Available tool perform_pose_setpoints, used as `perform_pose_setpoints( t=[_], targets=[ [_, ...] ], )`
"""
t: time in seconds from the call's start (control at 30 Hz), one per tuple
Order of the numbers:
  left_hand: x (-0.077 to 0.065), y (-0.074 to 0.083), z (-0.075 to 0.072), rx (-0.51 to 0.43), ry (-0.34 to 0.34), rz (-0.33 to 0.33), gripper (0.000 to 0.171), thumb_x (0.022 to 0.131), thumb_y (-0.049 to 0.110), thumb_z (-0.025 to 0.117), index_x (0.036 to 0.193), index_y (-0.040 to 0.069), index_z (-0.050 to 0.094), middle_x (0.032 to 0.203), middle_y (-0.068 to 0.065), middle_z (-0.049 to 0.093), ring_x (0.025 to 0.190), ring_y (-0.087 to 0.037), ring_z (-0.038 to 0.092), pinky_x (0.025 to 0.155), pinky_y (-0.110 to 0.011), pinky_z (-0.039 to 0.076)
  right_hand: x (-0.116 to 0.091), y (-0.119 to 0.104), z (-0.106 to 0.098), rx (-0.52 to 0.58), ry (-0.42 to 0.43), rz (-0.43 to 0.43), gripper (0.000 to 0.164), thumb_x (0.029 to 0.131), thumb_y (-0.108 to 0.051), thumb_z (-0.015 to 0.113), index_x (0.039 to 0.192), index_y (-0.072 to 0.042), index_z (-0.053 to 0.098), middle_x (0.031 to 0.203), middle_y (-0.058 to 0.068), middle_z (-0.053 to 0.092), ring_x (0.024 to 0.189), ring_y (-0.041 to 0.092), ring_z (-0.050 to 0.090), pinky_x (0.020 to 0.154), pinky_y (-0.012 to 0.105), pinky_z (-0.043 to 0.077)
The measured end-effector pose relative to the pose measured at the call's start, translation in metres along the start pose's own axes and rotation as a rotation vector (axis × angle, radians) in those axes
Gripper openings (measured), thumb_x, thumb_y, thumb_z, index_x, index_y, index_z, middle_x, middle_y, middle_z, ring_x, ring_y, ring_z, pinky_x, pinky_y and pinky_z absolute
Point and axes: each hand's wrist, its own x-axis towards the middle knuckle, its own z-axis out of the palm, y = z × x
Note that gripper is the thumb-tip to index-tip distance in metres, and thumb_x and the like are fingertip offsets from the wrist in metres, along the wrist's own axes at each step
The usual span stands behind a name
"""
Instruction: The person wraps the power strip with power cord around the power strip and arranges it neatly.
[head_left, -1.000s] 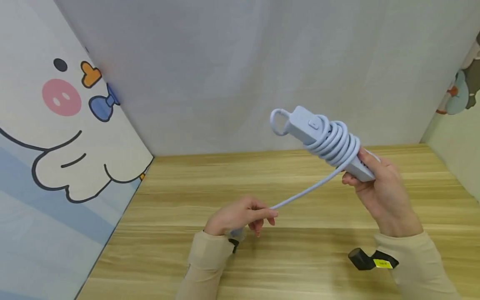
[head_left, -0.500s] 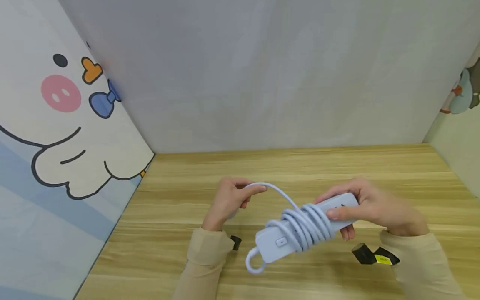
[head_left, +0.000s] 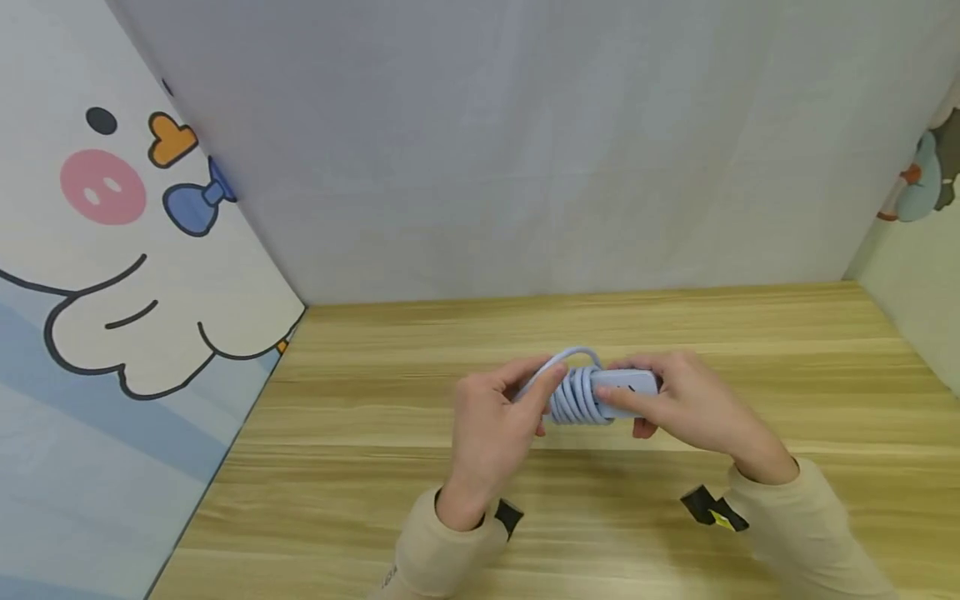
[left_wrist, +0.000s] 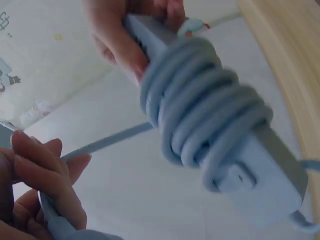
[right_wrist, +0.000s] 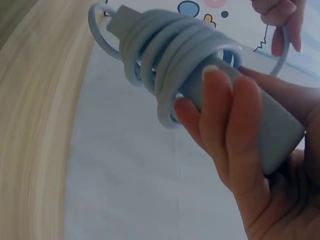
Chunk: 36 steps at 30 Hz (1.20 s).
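Note:
A pale blue power strip (head_left: 636,385) is held above the table, with its own cord (head_left: 576,400) wound round its middle in several turns. My right hand (head_left: 693,404) grips the strip's bare end, thumb on the socket face and fingers underneath. My left hand (head_left: 493,421) pinches the loose length of cord, which arches from the coils to its fingers. The left wrist view shows the switch (left_wrist: 241,176) near the strip's far end and a thicker cord part (left_wrist: 85,233) below the left fingers, partly cut off. From the head, the left hand hides the switch end.
Under the hands lies a wood-grain table (head_left: 375,367). A pale grey curtain-like wall (head_left: 525,150) closes the back. A cartoon-printed panel (head_left: 187,283) stands at the left, and a pale green one (head_left: 915,275) at the right.
The power strip came down from the raised right side, turned nearly level and moved between the hands. My left hand moved up and right, close to the coils, keeping the cord.

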Motion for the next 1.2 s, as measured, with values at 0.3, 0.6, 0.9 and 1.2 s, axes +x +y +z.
perform_pose_setpoints(
  t=[0.3, 0.6, 0.9, 1.2],
  targets=[
    [-0.006, 0.005, -0.005, -0.012, -0.316, -0.105, 0.033, 0.103, 0.01, 0.059, 0.132, -0.004, 0.063, 0.09, -0.018, 0.073, 0.075, -0.019, 0.074, 0.07, -0.023, 0.061, 0.002, 0.003, 0.005, 0.021, 0.347, 0.012, 0.037, 0.097, -0.029, 0.071, 0.123, -0.002, 0.07, 0.084, 0.014, 0.077, 0.056, 0.013, 0.07, 0.05, 0.027, 0.054],
    [-0.013, 0.007, -0.025, 0.103, -0.459, -0.109, 0.033, 0.099, 0.014, 0.067, 0.132, 0.008, 0.068, 0.101, -0.005, 0.078, 0.091, -0.015, 0.076, 0.079, -0.02, 0.058, -0.005, -0.011, 0.016, 0.234, 0.5, 0.023, 0.04, 0.098, -0.022, 0.069, 0.128, 0.004, 0.065, 0.099, 0.013, 0.073, 0.063, 0.013, 0.075, 0.06, 0.03, 0.061],
    [-0.025, 0.016, -0.01, 0.12, -0.538, -0.058, 0.036, 0.097, 0.019, 0.071, 0.13, 0.006, 0.069, 0.102, -0.006, 0.079, 0.089, -0.007, 0.076, 0.079, -0.014, 0.056, -0.006, -0.021, 0.021, 0.413, 0.55, 0.019, 0.043, 0.097, -0.017, 0.07, 0.129, 0.012, 0.062, 0.097, -0.009, 0.072, 0.074, 0.011, 0.076, 0.067, 0.031, 0.062],
    [-0.01, -0.01, -0.019, 0.144, -0.519, -0.122, 0.019, 0.095, 0.018, 0.073, 0.11, 0.007, 0.075, 0.09, -0.001, 0.078, 0.08, -0.008, 0.074, 0.074, -0.021, 0.057, -0.011, -0.019, 0.015, 0.747, 0.487, -0.053, 0.031, 0.096, -0.011, 0.07, 0.124, 0.003, 0.068, 0.11, 0.003, 0.072, 0.088, 0.017, 0.077, 0.076, 0.036, 0.062]
  ],
)
